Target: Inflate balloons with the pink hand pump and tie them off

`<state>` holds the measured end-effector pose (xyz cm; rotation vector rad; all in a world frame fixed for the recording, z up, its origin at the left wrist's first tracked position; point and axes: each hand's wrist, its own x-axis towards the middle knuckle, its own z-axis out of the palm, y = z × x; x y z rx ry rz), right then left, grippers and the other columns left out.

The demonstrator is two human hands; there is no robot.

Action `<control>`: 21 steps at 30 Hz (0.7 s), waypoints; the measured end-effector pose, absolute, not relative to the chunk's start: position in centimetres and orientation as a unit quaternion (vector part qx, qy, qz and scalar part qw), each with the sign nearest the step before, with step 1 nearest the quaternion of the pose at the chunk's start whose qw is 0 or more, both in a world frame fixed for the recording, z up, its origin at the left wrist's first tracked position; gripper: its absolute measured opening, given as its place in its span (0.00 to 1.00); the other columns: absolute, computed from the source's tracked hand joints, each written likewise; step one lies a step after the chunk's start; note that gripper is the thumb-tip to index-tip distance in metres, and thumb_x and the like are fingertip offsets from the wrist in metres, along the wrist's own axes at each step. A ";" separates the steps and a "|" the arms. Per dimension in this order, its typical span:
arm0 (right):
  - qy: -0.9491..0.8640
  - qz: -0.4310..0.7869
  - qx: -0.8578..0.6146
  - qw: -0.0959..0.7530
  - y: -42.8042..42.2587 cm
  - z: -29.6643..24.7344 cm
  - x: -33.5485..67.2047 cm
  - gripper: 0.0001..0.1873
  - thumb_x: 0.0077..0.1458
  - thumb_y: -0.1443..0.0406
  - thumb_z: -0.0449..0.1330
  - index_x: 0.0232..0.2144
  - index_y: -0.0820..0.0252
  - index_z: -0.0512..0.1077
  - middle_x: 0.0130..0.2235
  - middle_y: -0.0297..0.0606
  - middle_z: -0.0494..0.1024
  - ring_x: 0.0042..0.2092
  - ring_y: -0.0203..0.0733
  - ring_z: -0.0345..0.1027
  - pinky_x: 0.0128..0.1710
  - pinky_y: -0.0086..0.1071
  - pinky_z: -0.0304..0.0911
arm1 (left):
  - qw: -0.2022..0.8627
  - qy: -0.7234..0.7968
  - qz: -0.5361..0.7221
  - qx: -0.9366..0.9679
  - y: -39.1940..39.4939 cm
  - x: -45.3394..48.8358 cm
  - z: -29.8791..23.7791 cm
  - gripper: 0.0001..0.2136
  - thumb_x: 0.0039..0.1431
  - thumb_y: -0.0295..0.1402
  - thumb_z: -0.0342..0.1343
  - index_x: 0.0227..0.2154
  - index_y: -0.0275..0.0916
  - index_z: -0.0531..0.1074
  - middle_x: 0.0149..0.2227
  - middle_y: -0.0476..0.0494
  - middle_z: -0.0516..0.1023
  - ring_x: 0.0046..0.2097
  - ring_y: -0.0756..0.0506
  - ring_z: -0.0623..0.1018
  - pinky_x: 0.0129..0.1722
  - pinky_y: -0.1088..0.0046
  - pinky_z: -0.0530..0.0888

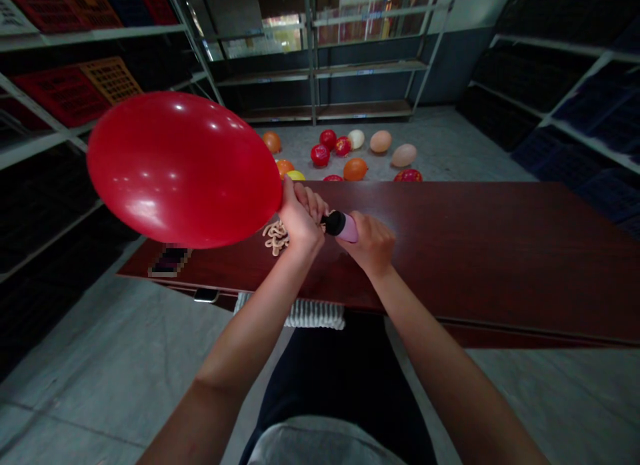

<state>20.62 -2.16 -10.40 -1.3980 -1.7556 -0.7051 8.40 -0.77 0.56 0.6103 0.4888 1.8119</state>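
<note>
A large inflated red balloon stretches out to the left of my left hand. My left hand is closed around the balloon's neck, which the fingers hide. Close beside it, my right hand grips a pink hand pump with a black end pointing at the left hand. Whether the nozzle sits inside the balloon's neck is hidden by the fingers. On the table just behind my left wrist lies a small pile of beige, limp uninflated balloons.
The dark red table spans the front. A pixelated phone-like object lies near its left edge. Several inflated balloons, including an orange balloon, rest on the floor beyond. A metal shelf and crates surround the area.
</note>
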 end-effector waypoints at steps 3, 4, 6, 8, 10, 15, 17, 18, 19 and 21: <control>-0.695 -0.269 -0.542 0.389 -2.2 -10.6 20.7 0.18 0.60 0.51 0.55 0.42 0.59 0.71 0.31 0.36 0.77 0.32 0.39 0.67 0.34 0.33 0.53 | 0.539 0.214 0.771 0.262 -1.3 7.8 1.2 0.30 0.70 0.48 0.43 0.13 0.40 0.47 0.09 0.55 0.47 0.11 0.54 0.50 0.14 0.75 0.54; -0.696 -0.266 -0.541 0.391 -2.2 -10.6 20.7 0.18 0.60 0.51 0.56 0.42 0.59 0.71 0.31 0.36 0.77 0.32 0.39 0.68 0.34 0.33 0.53 | 0.534 0.217 0.773 0.264 -1.4 7.6 1.5 0.30 0.70 0.47 0.43 0.13 0.40 0.47 0.09 0.55 0.47 0.11 0.54 0.50 0.14 0.75 0.55; -0.696 -0.264 -0.537 0.396 -2.2 -10.7 20.8 0.19 0.60 0.52 0.56 0.43 0.60 0.71 0.31 0.36 0.77 0.32 0.39 0.68 0.34 0.33 0.54 | 0.527 0.221 0.774 0.271 -1.7 6.9 2.2 0.30 0.71 0.46 0.42 0.13 0.40 0.47 0.10 0.55 0.47 0.12 0.54 0.50 0.14 0.75 0.55; -0.696 -0.264 -0.536 0.398 -2.3 -10.7 20.8 0.18 0.59 0.53 0.57 0.43 0.60 0.71 0.31 0.36 0.77 0.33 0.39 0.68 0.34 0.33 0.54 | 0.522 0.225 0.774 0.279 -2.0 6.1 2.9 0.29 0.71 0.45 0.42 0.13 0.40 0.47 0.10 0.55 0.47 0.12 0.54 0.50 0.14 0.75 0.55; -0.700 -0.263 -0.533 0.395 -2.3 -10.7 20.8 0.17 0.58 0.53 0.58 0.42 0.60 0.71 0.32 0.36 0.77 0.33 0.39 0.68 0.34 0.32 0.54 | 0.515 0.232 0.777 0.278 -2.3 5.4 3.6 0.29 0.71 0.44 0.42 0.13 0.40 0.47 0.10 0.55 0.47 0.12 0.54 0.51 0.14 0.76 0.56; -0.708 -0.259 -0.523 0.398 -2.4 -10.6 20.7 0.17 0.57 0.54 0.59 0.42 0.60 0.71 0.32 0.36 0.77 0.33 0.39 0.68 0.34 0.32 0.55 | 0.495 0.246 0.786 0.276 -2.8 4.7 4.1 0.28 0.71 0.42 0.42 0.13 0.41 0.47 0.10 0.55 0.47 0.12 0.54 0.51 0.14 0.76 0.56; -0.704 -0.261 -0.524 0.402 -2.4 -10.6 20.8 0.17 0.57 0.53 0.58 0.42 0.60 0.71 0.31 0.36 0.77 0.32 0.39 0.67 0.33 0.33 0.55 | 0.494 0.246 0.785 0.281 -2.7 5.0 4.0 0.28 0.71 0.42 0.41 0.14 0.41 0.46 0.10 0.55 0.46 0.12 0.54 0.50 0.14 0.76 0.55; -0.700 -0.263 -0.527 0.403 -2.4 -10.6 20.8 0.18 0.57 0.53 0.58 0.41 0.60 0.71 0.30 0.36 0.76 0.32 0.39 0.67 0.33 0.33 0.54 | 0.494 0.242 0.786 0.282 -2.5 5.1 3.9 0.28 0.71 0.42 0.41 0.14 0.41 0.46 0.10 0.55 0.46 0.12 0.54 0.50 0.14 0.76 0.55; -0.696 -0.266 -0.529 0.405 -2.3 -10.6 20.8 0.18 0.57 0.52 0.58 0.41 0.60 0.71 0.30 0.36 0.76 0.32 0.39 0.67 0.33 0.33 0.54 | 0.494 0.235 0.788 0.283 -2.3 5.3 3.8 0.28 0.72 0.42 0.41 0.13 0.40 0.46 0.10 0.55 0.46 0.12 0.54 0.50 0.14 0.75 0.55; -0.689 -0.274 -0.532 0.409 -2.2 -10.6 20.9 0.18 0.57 0.52 0.58 0.41 0.60 0.71 0.30 0.36 0.76 0.32 0.39 0.68 0.33 0.33 0.55 | 0.495 0.218 0.793 0.281 -1.9 5.5 3.7 0.28 0.72 0.41 0.40 0.13 0.40 0.46 0.10 0.55 0.45 0.12 0.54 0.49 0.14 0.75 0.54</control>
